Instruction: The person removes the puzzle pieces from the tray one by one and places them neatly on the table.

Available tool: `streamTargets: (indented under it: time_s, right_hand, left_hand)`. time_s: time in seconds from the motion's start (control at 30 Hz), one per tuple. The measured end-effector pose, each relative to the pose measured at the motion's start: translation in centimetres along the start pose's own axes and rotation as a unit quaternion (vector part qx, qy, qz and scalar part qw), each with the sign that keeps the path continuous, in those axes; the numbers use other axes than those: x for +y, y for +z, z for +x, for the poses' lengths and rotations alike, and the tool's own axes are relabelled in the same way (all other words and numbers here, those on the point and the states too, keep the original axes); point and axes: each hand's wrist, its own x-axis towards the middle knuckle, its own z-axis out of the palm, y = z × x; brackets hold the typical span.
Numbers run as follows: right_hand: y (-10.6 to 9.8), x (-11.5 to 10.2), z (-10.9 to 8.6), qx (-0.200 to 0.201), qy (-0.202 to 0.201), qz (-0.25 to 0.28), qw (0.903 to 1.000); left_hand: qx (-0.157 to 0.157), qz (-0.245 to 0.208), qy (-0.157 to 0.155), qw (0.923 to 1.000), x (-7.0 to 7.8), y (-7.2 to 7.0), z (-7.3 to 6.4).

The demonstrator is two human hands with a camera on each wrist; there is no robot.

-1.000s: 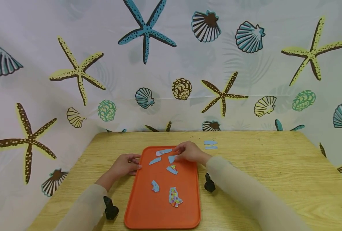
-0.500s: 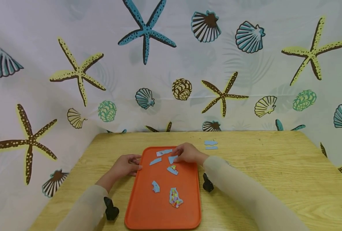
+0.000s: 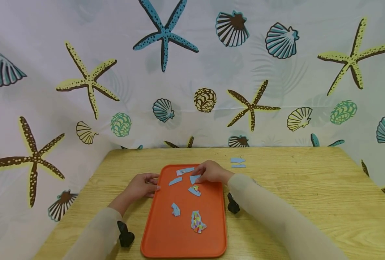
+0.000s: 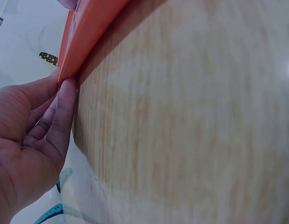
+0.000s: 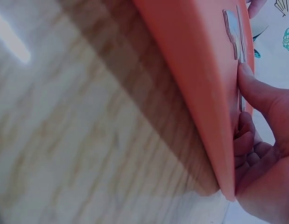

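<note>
An orange tray [image 3: 179, 240] lies lengthwise on the wooden table. My left hand [image 3: 139, 186] grips its left rim near the far end, with thumb and fingers meeting at the edge in the left wrist view. Over the tray's far right corner, my right hand [image 3: 212, 172] holds a small light blue puzzle piece [image 3: 193, 179] between thumb and fingers. In the right wrist view the thumb [image 5: 251, 81] lies along the pieces and the other fingers curl under. Beside it are a pale strip piece [image 3: 185, 171], a narrow blue piece [image 3: 175, 181] and a blue piece with a yellow patch [image 3: 194, 191].
Nearer on the tray lie a small blue piece [image 3: 175, 209] and a larger multicoloured piece [image 3: 197, 221]. Two light blue pieces [image 3: 238, 160] rest on the table [image 3: 296, 180] beyond the tray's right corner. A shell-and-starfish patterned cloth [image 3: 192, 79] hangs behind the table.
The right forearm has shifted slightly left, its hand staying at the small blue piece. The left hand keeps its place on the tray rim, and the pieces lie as before.
</note>
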Motion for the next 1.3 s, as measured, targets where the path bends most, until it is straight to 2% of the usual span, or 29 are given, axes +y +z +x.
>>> streamTargets:
  time_s: [0.83,1.3]
  right_hand:
    - [0.14,-0.09,0.14,0.006,0.012,-0.014,0.9998]
    - [0.09,0.20,0.09,0.017,-0.002,-0.009,0.9998]
  left_hand:
    - [0.003,0.000,-0.005,1.0000,0.27,0.04,-0.08]
    - [0.000,0.000,-0.003,1.0000,0.20,0.06,-0.07]
